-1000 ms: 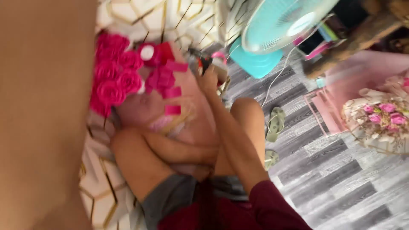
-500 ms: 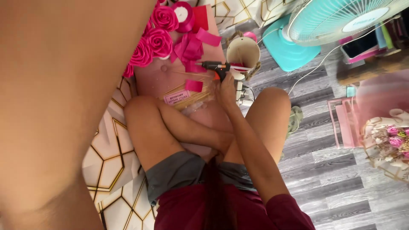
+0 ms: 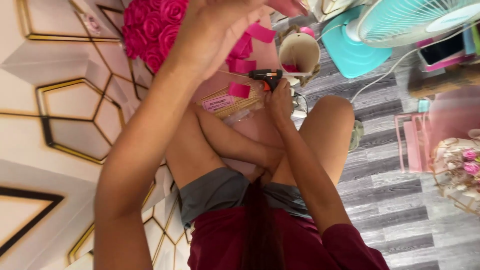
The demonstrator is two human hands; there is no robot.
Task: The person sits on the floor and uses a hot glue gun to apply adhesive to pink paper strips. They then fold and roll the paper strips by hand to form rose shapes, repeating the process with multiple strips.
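I sit cross-legged on the floor. My left hand [image 3: 220, 30] is raised at the top of the view, fingers closed on a pink paper piece [image 3: 289, 7], just right of a cluster of pink paper roses [image 3: 155, 25]. My right hand [image 3: 278, 99] reaches forward over my knee and grips a black and orange glue gun [image 3: 265, 76]. Pink paper strips [image 3: 240, 90] and a packet of wooden sticks [image 3: 231, 102] lie on a pink board beside the gun.
A beige cup [image 3: 299, 52] stands beyond the glue gun. A teal fan [image 3: 415, 20] with its base [image 3: 350, 45] and white cord sits at the top right. A basket of flowers [image 3: 457, 170] and a pink rack [image 3: 415, 145] are at the right. A hexagon-patterned mat [image 3: 70, 105] lies left.
The view has tilted and my left arm no longer fills the left side. My left hand has risen to the top. My right hand has stayed on the glue gun.
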